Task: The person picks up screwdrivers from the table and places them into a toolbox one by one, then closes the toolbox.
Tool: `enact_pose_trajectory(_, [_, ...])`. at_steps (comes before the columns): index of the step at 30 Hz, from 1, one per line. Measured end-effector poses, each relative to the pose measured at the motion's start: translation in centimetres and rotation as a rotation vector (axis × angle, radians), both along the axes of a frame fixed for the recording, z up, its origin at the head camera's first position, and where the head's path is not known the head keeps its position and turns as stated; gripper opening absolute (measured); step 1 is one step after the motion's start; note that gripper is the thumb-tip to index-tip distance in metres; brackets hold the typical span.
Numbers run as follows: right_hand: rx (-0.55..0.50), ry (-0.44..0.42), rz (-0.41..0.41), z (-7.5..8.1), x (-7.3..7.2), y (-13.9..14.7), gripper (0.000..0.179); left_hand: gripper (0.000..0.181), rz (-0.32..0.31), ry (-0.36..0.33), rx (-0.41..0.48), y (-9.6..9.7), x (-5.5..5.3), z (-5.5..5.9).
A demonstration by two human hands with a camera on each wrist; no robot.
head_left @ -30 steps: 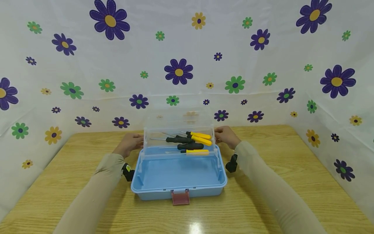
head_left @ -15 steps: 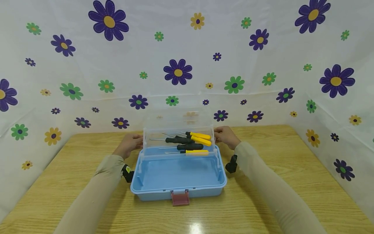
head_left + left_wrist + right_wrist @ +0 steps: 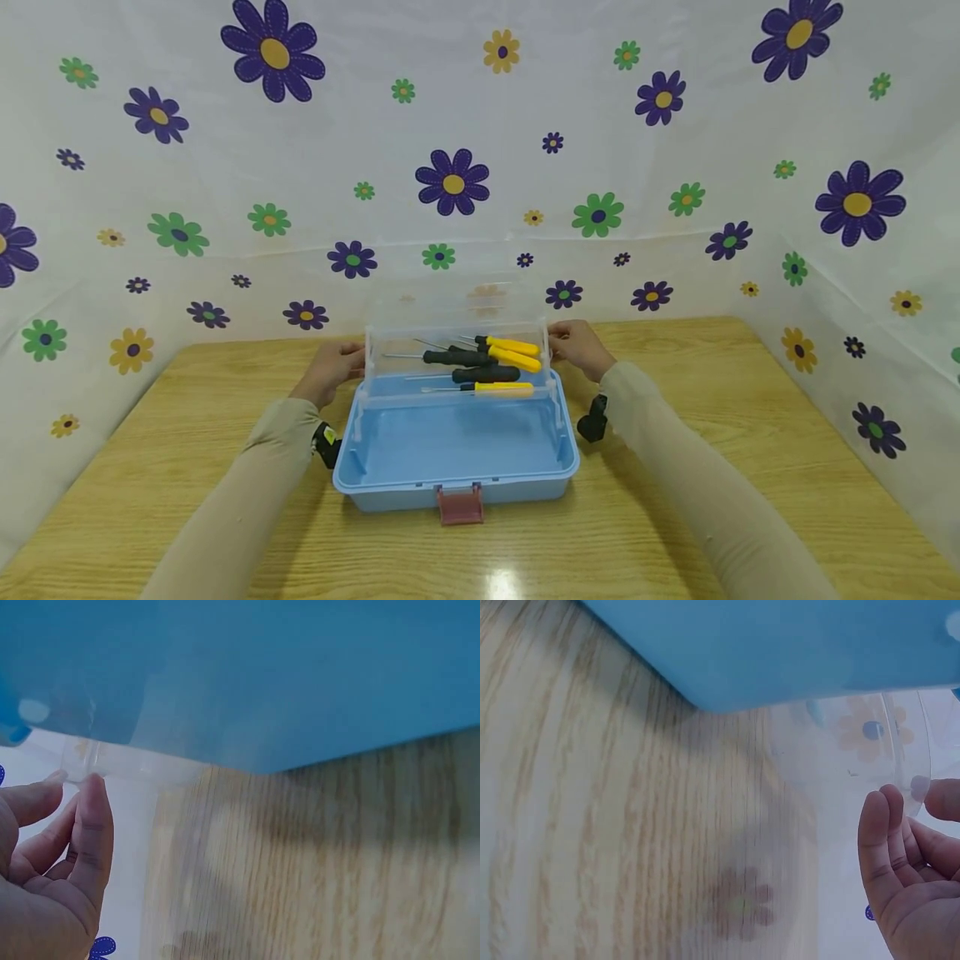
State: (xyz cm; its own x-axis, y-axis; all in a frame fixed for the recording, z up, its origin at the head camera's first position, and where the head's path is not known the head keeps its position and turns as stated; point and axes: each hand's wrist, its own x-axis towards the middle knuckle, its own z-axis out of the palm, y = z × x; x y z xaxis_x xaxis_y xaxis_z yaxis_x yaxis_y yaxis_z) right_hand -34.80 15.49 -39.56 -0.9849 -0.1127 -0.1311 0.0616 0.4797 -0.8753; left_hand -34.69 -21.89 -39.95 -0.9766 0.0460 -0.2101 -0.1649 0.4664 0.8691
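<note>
A light blue toolbox [image 3: 454,497] stands open on the table, its bottom compartment bare. Above its back part is a raised clear tray [image 3: 390,392] holding several screwdrivers [image 3: 514,358] with black or yellow handles. Behind the tray, the clear plastic lid [image 3: 442,302] stands tilted back. My left hand [image 3: 330,371] is at the left side, where thumb and fingers pinch the clear plastic edge in the left wrist view. On the opposite side, my right hand [image 3: 581,348] pinches the matching edge between thumb and fingertips, as the right wrist view shows.
A reddish latch [image 3: 461,506] hangs at the toolbox front. The wooden table [image 3: 675,467] reaches back to a white cloth [image 3: 495,108] printed with flowers. Black wrist cameras [image 3: 592,419] sit close to the toolbox sides.
The whole head view shifts slightly. The hands, toolbox, tray and screwdrivers keep the same places relative to one another.
</note>
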Motion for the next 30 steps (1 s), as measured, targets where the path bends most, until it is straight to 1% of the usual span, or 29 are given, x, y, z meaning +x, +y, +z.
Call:
enact_pose_trajectory(7, [-0.008, 0.047, -0.016, 0.33, -0.05, -0.04, 0.032, 0.046, -0.006, 0.03, 0.045, 0.05, -0.03, 0.35])
enact_pose_trajectory(13, [-0.016, 0.053, -0.027, 0.18, -0.07, 0.03, 0.034, 0.046, -0.002, 0.046, 0.055, 0.01, -0.09, 0.2])
enact_pose_trajectory(17, [-0.028, 0.081, -0.031, 0.14, -0.1, 0.05, 0.034, 0.046, -0.002, 0.07, 0.057, 0.0, 0.02, 0.13])
enact_pose_trajectory(20, [-0.038, 0.096, -0.034, 0.32, -0.12, 0.04, 0.034, 0.046, 0.005, 0.087, 0.056, 0.08, 0.08, 0.2])
enact_pose_trajectory(30, [-0.048, 0.098, -0.048, 0.59, 0.13, 0.04, 0.033, 0.044, 0.045, 0.096, 0.069, 0.44, 0.5, 0.36])
